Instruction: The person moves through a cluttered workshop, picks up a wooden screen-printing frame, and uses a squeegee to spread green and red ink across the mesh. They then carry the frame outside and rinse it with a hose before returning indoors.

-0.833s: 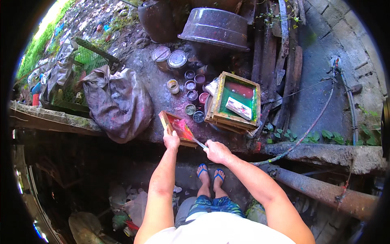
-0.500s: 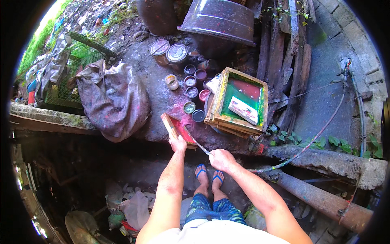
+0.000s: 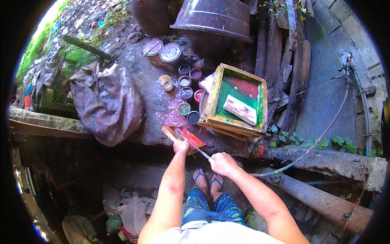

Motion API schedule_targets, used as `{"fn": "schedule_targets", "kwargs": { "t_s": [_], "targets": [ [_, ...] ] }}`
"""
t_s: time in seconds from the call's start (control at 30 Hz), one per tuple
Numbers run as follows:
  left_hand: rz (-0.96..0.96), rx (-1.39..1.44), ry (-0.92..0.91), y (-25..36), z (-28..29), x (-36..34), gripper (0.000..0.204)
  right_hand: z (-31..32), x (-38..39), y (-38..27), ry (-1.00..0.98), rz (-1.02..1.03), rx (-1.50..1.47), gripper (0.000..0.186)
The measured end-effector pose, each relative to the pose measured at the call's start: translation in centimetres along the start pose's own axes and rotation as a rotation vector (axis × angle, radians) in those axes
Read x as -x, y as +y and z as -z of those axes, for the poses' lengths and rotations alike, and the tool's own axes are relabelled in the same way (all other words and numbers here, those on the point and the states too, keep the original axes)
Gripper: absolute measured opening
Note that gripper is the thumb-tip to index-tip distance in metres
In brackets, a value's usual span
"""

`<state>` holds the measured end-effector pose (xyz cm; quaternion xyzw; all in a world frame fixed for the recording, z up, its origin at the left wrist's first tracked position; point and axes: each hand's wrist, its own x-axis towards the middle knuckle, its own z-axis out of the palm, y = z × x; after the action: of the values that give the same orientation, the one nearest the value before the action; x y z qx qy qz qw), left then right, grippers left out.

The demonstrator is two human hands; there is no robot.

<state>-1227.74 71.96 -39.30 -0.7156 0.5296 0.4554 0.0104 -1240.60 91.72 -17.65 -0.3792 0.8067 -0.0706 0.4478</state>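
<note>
My left hand [image 3: 181,146] grips the near side of a small wooden-framed screen [image 3: 193,137], tilted, with a red-pink face. In my closed right hand [image 3: 223,163] is the end of a hose [image 3: 302,157], which runs off behind my forearm to the right. From that end a thin pale streak, like a water stream, reaches up-left onto the screen. Pink wet stains [image 3: 174,118] spread on the ground just beyond. Nearest to the screen are small open paint jars [image 3: 193,117] in several colours, and a stack of wooden frames [image 3: 219,93] with a green-and-red mesh and a white block [image 3: 240,110] on top.
Two lidded paint buckets [image 3: 170,53] and a large dark tub [image 3: 213,18] stand at the back. A stained sack [image 3: 107,101] slumps at left. Old planks [image 3: 276,53] lie at right, near a tap [image 3: 348,61]. A concrete ledge [image 3: 325,164] and a thick pipe [image 3: 325,199] border the lower level.
The screen has turned and tipped flatter in my left hand, its red face now more visible. The pale streak now lands farther left on it. The whole view has shifted slightly.
</note>
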Motion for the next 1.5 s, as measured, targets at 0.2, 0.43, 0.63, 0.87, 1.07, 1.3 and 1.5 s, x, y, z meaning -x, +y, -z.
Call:
{"fn": "schedule_targets", "kwargs": {
  "t_s": [0.2,0.43,0.63,0.87,1.07,1.3,1.5],
  "targets": [
    [-0.065,0.004,0.177,1.1,-1.8,-1.8,0.129,1.4,0.2,2.2,-0.002,0.147,-0.109,0.036],
    [-0.066,-0.184,-0.008,3.4,0.1,-3.1,0.117,1.9,1.7,2.1,0.043,0.216,-0.081,0.034],
    [-0.134,-0.144,0.154,4.1,5.6,-1.2,0.091,2.0,1.9,0.8,0.1,0.035,-0.176,0.032],
    [-0.263,0.079,0.177,3.3,12.5,1.1,0.089,3.7,1.6,-1.1,0.06,0.135,-0.336,0.025],
    [-0.246,0.21,0.216,3.5,14.9,4.1,0.089,4.1,2.7,-3.4,-0.015,0.228,-0.315,0.02],
    [-0.296,0.256,0.319,2.9,16.5,5.1,0.091,2.6,4.3,-4.4,0.017,0.127,-0.239,0.021],
    [-0.274,0.313,0.372,2.2,16.9,5.3,0.093,3.2,4.5,-2.5,-0.02,0.114,-0.217,0.022]
  ]
}}
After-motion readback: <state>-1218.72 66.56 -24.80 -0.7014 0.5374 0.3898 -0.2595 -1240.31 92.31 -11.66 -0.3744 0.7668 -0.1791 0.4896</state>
